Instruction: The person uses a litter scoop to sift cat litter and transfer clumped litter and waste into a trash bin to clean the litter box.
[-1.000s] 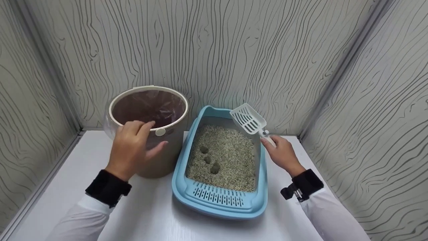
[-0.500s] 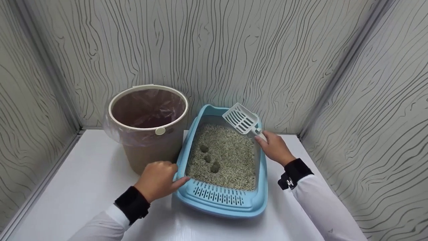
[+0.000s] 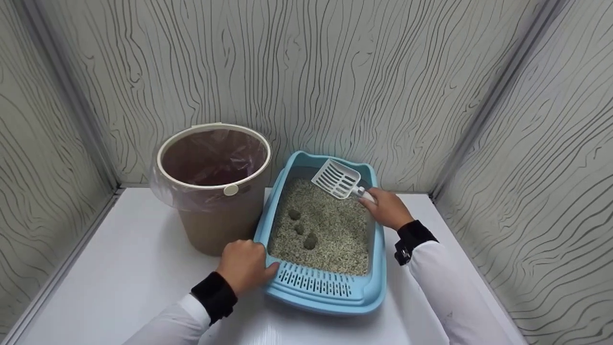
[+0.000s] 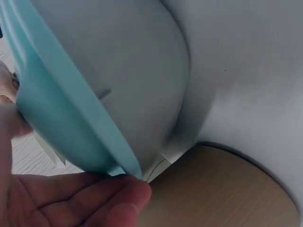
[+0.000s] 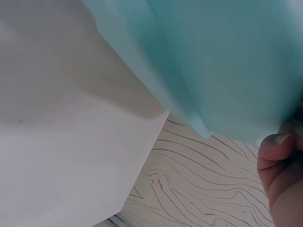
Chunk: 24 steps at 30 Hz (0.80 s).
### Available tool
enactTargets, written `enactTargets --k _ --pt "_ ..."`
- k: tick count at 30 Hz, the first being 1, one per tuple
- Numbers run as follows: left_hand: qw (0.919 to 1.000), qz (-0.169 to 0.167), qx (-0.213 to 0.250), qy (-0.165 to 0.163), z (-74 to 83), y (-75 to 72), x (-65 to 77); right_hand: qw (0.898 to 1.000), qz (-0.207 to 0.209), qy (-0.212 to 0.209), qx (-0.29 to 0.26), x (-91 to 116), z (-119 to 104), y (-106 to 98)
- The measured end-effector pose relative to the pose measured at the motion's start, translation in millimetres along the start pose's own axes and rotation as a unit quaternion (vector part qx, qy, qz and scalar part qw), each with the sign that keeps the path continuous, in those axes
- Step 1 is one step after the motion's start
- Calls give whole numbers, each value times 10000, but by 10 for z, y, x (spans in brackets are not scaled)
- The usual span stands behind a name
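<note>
A blue litter box point(image 3: 330, 306) stands on the table with tan granular litter point(image 3: 335, 225) in it. Several dark clumps point(image 3: 310, 241) lie on the litter's left side. My left hand point(image 3: 245, 267) grips the box's front-left rim, thumb on top; in the left wrist view its fingers point(image 4: 94, 198) curl beneath the blue edge point(image 4: 71, 99). With my right hand point(image 3: 389, 209) I hold a white slotted litter scoop point(image 3: 337, 178) by its handle, over the far part of the box. In the right wrist view the box wall point(image 5: 227, 71) hides the scoop.
Left of the litter box, close beside it, stands a tan bin point(image 3: 218, 230) lined with a clear plastic bag point(image 3: 167, 191) folded over its rim. Wood-patterned walls point(image 3: 306, 72) enclose the white table point(image 3: 129, 268) at the back and sides.
My left hand has come from the bin's rim down to the litter box and taken hold of its front-left edge. My right hand has brought the scoop left and lower over the litter.
</note>
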<state>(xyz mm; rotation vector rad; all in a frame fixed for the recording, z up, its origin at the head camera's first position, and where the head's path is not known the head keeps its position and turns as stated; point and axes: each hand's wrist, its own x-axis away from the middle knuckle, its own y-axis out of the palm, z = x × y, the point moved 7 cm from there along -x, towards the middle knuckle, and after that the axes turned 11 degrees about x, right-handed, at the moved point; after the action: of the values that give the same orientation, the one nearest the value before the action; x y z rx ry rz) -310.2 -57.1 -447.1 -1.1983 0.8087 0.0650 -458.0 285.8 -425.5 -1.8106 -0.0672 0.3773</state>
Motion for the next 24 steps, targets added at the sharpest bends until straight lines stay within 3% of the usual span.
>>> enactTargets --k 10,17,24 --pt "9991 211 -101 363 66 81 24 9998 166 37 66 70 286 21" --pt "9987 349 -44 364 1 115 26 9995 296 16 -78 201 327 16" --pt "9989 407 4 235 -107 176 31 9985 455 264 -132 425 313 50"
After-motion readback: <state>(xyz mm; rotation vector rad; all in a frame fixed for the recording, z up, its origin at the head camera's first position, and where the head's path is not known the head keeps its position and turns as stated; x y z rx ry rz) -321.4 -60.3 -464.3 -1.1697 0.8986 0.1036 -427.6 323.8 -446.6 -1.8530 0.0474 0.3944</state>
